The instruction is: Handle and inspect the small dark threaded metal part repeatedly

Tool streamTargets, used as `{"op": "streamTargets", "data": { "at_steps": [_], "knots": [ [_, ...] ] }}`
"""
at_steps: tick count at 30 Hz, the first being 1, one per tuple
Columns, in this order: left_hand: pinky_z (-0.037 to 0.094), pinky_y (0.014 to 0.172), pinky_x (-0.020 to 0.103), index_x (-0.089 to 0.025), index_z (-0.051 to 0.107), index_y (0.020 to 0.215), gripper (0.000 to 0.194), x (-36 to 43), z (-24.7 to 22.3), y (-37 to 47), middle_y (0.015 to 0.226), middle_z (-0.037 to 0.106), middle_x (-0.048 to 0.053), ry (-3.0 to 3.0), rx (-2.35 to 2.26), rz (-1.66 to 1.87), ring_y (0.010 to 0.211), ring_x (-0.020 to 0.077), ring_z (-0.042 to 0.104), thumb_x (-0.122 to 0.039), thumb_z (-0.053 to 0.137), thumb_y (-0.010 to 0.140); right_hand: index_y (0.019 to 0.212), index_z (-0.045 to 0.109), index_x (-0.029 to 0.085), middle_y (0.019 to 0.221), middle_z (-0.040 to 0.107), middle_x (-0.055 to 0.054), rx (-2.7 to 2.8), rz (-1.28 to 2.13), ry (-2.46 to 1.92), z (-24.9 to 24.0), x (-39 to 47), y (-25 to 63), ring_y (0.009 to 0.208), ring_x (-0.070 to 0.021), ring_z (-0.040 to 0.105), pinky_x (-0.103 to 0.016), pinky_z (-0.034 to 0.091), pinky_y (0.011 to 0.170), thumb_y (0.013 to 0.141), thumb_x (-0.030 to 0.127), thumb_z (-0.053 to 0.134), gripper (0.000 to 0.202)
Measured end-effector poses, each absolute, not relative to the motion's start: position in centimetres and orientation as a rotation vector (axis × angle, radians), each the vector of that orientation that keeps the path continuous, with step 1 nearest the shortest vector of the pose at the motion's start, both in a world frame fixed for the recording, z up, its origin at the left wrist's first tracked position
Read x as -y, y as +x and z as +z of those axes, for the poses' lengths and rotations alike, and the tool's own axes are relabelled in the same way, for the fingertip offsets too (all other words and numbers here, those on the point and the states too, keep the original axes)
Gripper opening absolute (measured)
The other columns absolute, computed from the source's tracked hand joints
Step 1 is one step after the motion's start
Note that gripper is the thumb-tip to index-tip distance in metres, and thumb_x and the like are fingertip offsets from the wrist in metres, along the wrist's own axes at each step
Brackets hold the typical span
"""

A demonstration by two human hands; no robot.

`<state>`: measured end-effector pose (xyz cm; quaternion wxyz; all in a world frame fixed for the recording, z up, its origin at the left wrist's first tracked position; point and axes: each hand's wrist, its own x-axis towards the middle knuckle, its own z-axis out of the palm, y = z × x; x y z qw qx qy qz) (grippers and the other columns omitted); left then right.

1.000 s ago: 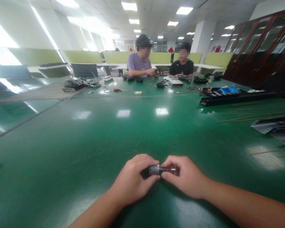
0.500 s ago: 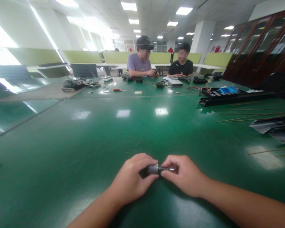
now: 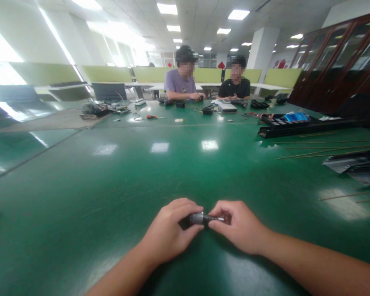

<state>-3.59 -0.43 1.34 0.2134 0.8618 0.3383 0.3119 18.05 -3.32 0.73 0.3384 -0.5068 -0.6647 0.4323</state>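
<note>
Low in the middle of the head view, a small grey metal cylinder (image 3: 197,218) lies sideways between my two hands, over the green table (image 3: 126,176). A dark ridged shaft (image 3: 211,218) with a bright tip extends from its right end. My left hand (image 3: 170,232) grips the cylinder between thumb and fingers. The thumb and forefinger of my right hand (image 3: 243,227) pinch the shaft, and the tip shows just past them. Fingers hide part of the cylinder's left end.
Two people sit across the table. An orange screwdriver (image 3: 152,117), a grey box (image 3: 227,108) and a pile of parts (image 3: 105,109) lie towards the far edge. At right are a long black tray (image 3: 296,128), thin rods (image 3: 314,155) and dark plastic packets (image 3: 364,166).
The cylinder and my left fingertips have shifted very slightly left. Both hands keep their hold. Across the table, the left person's head and hands have moved a little.
</note>
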Motion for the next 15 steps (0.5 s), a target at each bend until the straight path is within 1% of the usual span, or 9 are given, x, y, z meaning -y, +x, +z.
{"op": "streamTargets", "data": {
  "at_steps": [6,9,12,15],
  "knots": [
    [0.055,0.091,0.036,-0.021,0.072,0.103,0.023,0.36,1.34,-3.55,0.097,0.074,0.005,2.399,-0.942,0.874,0.092,0.0196,0.069,-0.019,0.072,0.08,0.082,0.071,0.015,0.07,0.068,0.0,1.746,1.111,-1.324,0.73,3.28,18.08,0.062,-0.0133,0.058,-0.022,0.04,0.056,0.079,0.016,0.069,0.004],
    [0.056,0.089,0.034,-0.021,0.072,0.102,0.022,0.4,1.47,-3.55,0.096,0.074,0.005,2.404,-0.935,0.882,0.091,0.0194,0.069,-0.02,0.071,0.08,0.08,0.069,0.016,0.068,0.066,0.001,1.748,1.101,-1.316,0.77,3.29,18.11,0.059,-0.0124,0.056,-0.021,0.039,0.054,0.079,0.016,0.069,0.002],
    [0.056,0.086,0.032,-0.021,0.072,0.102,0.022,0.44,1.53,-3.57,0.096,0.073,0.006,2.411,-0.931,0.89,0.091,0.0197,0.069,-0.02,0.071,0.08,0.079,0.068,0.016,0.067,0.066,0.002,1.745,1.104,-1.315,0.69,3.27,18.16,0.059,-0.0121,0.055,-0.021,0.039,0.054,0.077,0.017,0.071,0.004],
    [0.055,0.087,0.033,-0.021,0.072,0.103,0.023,0.44,1.47,-3.6,0.096,0.073,0.005,2.407,-0.926,0.894,0.091,0.0197,0.069,-0.019,0.072,0.08,0.078,0.068,0.016,0.067,0.065,0.001,1.742,1.106,-1.322,0.55,3.22,18.2,0.06,-0.0123,0.055,-0.022,0.039,0.055,0.077,0.018,0.072,0.005]
  ]
}}
